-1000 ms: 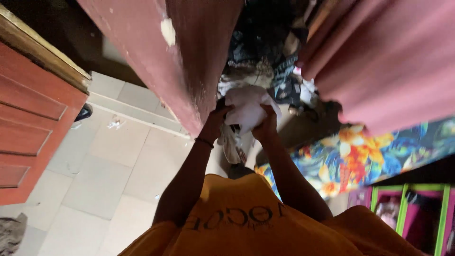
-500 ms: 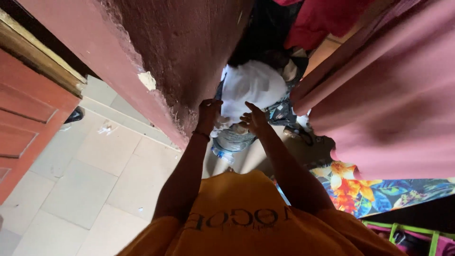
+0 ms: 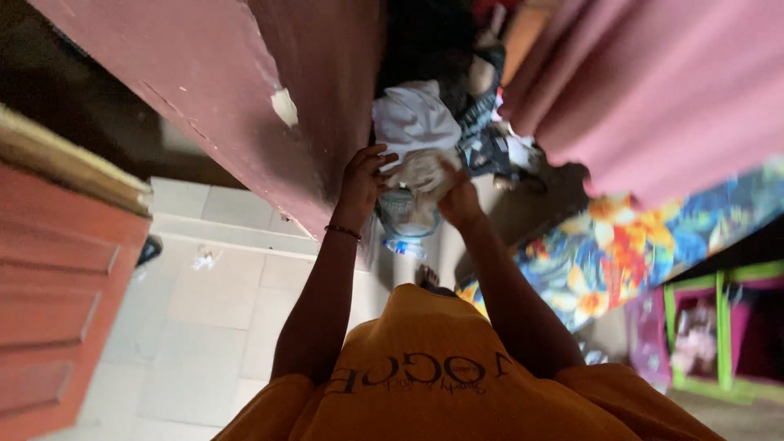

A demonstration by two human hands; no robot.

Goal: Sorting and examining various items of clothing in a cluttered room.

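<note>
Reaching forward with both arms, the person works at a pile of clothes beside a dark red wall (image 3: 245,98). The left hand (image 3: 365,175) has its fingers curled against a white cloth (image 3: 414,121) at the top of the pile; the right hand (image 3: 457,196) grips a pale patterned cloth (image 3: 420,170) just below it, fingers closed into the fabric. Both cloths sit between and just above the hands, touching them. A clear plastic bottle (image 3: 406,220) lies right under the hands, on the tiled floor (image 3: 204,302). By my reading the handling is in its early part: both pieces remain on the heap, bunched and unfolded, with darker garments (image 3: 482,131) behind them untouched. A flowered fabric (image 3: 621,245) lies near the right arm.
</note>
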